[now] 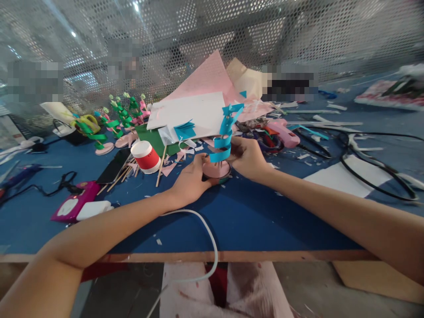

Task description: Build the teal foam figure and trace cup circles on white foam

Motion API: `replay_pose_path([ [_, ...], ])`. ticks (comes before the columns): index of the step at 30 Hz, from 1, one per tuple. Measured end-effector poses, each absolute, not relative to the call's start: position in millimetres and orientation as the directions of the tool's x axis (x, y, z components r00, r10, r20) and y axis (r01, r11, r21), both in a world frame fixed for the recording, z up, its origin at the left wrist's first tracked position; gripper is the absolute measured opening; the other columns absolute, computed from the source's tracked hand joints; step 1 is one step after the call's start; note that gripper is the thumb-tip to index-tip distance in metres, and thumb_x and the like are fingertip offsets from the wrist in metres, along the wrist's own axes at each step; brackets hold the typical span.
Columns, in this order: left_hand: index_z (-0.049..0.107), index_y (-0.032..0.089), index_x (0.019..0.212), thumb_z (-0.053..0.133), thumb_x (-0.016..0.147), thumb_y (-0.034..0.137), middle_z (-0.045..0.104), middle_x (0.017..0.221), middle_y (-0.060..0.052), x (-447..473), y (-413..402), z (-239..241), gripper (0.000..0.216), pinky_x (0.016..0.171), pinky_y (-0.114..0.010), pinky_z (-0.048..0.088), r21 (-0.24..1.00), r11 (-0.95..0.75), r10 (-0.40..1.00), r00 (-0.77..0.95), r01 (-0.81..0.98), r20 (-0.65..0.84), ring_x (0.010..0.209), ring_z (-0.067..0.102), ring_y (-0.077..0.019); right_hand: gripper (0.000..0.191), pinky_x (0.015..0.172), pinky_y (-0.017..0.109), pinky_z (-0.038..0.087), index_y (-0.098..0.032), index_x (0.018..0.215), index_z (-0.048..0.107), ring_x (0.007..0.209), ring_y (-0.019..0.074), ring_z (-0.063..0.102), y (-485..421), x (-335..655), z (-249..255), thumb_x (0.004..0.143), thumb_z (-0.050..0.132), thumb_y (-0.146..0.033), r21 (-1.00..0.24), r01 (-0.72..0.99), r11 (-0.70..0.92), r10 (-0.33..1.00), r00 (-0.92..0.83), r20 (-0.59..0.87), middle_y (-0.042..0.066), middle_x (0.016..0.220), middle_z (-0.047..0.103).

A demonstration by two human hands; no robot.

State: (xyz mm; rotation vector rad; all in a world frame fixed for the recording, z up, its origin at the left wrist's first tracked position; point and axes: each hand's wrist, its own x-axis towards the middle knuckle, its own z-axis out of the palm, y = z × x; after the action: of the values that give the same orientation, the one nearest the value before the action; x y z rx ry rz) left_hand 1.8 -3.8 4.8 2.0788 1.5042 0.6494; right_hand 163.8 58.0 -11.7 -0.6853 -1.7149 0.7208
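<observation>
A small paper craft stands upright before me: a blue paper strip spirals around a thin stick on a round pink base. Blue paper pieces top the stick. My left hand grips the base from the left, thumb at its upper edge and fingers around the near side. On the right, my right hand is closed with bent fingers against the spiral; its fingertips are partly hidden behind the strip. Folded blue paper lies just beyond, on white sheets.
A white cup with a red band stands left, near wooden sticks and a black phone. Similar green paper crafts stand behind. A purple power strip, pink glue gun, black cable and paper scraps surround the hands.
</observation>
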Motion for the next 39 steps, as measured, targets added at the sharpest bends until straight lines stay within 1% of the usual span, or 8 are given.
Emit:
replay_pose_path([
  [5, 0.033, 0.018, 0.118, 0.064, 0.074, 0.026, 0.056, 0.122, -0.014, 2.1, -3.3, 3.8, 0.055, 0.093, -0.044, 0.044, 0.636, -0.277, 0.955, 0.28, 0.72, 0.099, 0.117, 0.053, -0.03, 0.019, 0.059, 0.026, 0.05, -0.016, 0.068, 0.064, 0.065, 0.0148, 0.06, 54.4, 161.4, -7.9, 0.063, 0.073, -0.032, -0.784, 0.006, 0.621, 0.758, -0.256, 0.599, 0.002, 0.066, 0.065],
  [9, 0.032, 0.018, 0.119, 0.064, 0.074, 0.029, 0.054, 0.125, -0.015, 2.1, -3.2, 2.5, 0.056, 0.094, -0.045, 0.044, 0.626, -0.276, 0.956, 0.274, 0.729, 0.102, 0.118, 0.052, -0.0304, 0.02, 0.061, 0.027, 0.051, -0.017, 0.067, 0.063, 0.063, 0.0139, 0.06, 52.9, 160.9, -4.4, 0.062, 0.074, -0.032, -0.776, -0.038, 0.629, 0.756, -0.203, 0.623, 0.001, 0.065, 0.064],
  [13, 0.032, 0.017, 0.121, 0.064, 0.074, 0.029, 0.053, 0.128, -0.016, 1.5, -2.4, 0.9, 0.058, 0.096, -0.046, 0.042, 0.615, -0.289, 0.953, 0.282, 0.734, 0.111, 0.12, 0.05, -0.0301, 0.019, 0.061, 0.027, 0.05, -0.016, 0.07, 0.065, 0.062, 0.0138, 0.059, 55.9, 163.1, -5.9, 0.062, 0.074, -0.031, -0.773, 0.016, 0.634, 0.763, -0.174, 0.623, 0.001, 0.065, 0.063],
  [17, 0.033, 0.017, 0.121, 0.064, 0.074, 0.029, 0.052, 0.128, -0.016, 1.7, -1.7, 1.2, 0.058, 0.095, -0.045, 0.043, 0.621, -0.284, 0.954, 0.28, 0.73, 0.108, 0.119, 0.051, -0.0304, 0.016, 0.062, 0.028, 0.05, -0.016, 0.074, 0.066, 0.066, 0.0152, 0.059, 58.8, 164.5, -10.3, 0.065, 0.07, -0.027, -0.774, 0.078, 0.628, 0.771, -0.193, 0.607, 0.002, 0.069, 0.064],
  [20, 0.034, 0.017, 0.121, 0.064, 0.073, 0.028, 0.054, 0.126, -0.016, 2.0, -1.4, 1.9, 0.057, 0.093, -0.045, 0.044, 0.623, -0.29, 0.953, 0.28, 0.727, 0.118, 0.118, 0.052, -0.0309, 0.014, 0.063, 0.028, 0.049, -0.016, 0.075, 0.065, 0.067, 0.0155, 0.059, 59.3, 164.3, -12.1, 0.066, 0.068, -0.026, -0.769, 0.081, 0.634, 0.764, -0.221, 0.606, 0.002, 0.07, 0.064],
  [26, 0.034, 0.018, 0.12, 0.065, 0.073, 0.029, 0.055, 0.123, -0.015, 1.9, -1.8, 1.7, 0.057, 0.092, -0.044, 0.045, 0.629, -0.288, 0.953, 0.28, 0.722, 0.116, 0.115, 0.054, -0.0302, 0.012, 0.059, 0.026, 0.048, -0.016, 0.071, 0.064, 0.062, 0.0138, 0.057, 56.0, 163.0, -9.6, 0.067, 0.067, -0.026, -0.779, 0.069, 0.623, 0.766, -0.256, 0.59, 0.001, 0.064, 0.062],
  [32, 0.033, 0.019, 0.119, 0.064, 0.075, 0.03, 0.054, 0.126, -0.014, 1.0, -2.9, 1.1, 0.055, 0.096, -0.044, 0.042, 0.644, -0.288, 0.952, 0.283, 0.709, 0.114, 0.12, 0.051, -0.0294, 0.016, 0.065, 0.027, 0.05, -0.016, 0.076, 0.065, 0.068, 0.0149, 0.059, 51.5, 161.3, -6.0, 0.066, 0.068, -0.028, -0.767, 0.018, 0.641, 0.751, -0.22, 0.623, 0.002, 0.071, 0.065],
  [39, 0.033, 0.018, 0.118, 0.065, 0.073, 0.029, 0.056, 0.122, -0.014, 1.2, -2.5, 2.0, 0.056, 0.091, -0.043, 0.045, 0.628, -0.279, 0.955, 0.276, 0.727, 0.105, 0.114, 0.055, -0.0296, 0.018, 0.061, 0.027, 0.048, -0.014, 0.075, 0.066, 0.066, 0.0146, 0.058, 55.4, 162.7, -10.5, 0.066, 0.068, -0.03, -0.753, 0.11, 0.649, 0.753, -0.234, 0.615, 0.003, 0.069, 0.063],
])
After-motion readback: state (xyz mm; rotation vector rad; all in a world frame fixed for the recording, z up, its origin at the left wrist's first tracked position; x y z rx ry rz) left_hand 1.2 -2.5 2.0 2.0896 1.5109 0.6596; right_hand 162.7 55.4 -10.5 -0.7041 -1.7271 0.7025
